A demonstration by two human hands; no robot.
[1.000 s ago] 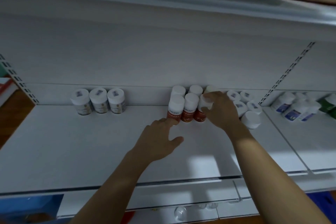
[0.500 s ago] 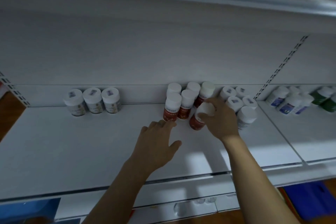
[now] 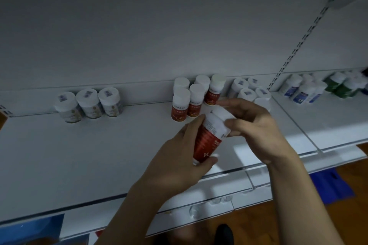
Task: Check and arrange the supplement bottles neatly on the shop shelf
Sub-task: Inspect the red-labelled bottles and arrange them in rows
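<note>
Both hands, left and right, grip a red-labelled bottle, print unreadable.

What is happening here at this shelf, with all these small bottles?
A person holds one red-label bottle tilted above the shelf with both hands. The left hand grips its lower body and the right hand grips the white cap end, as if checking it. The other red-label bottles stand upright at the back of the shelf, and three pale-label bottles stand in a row further left.
</note>
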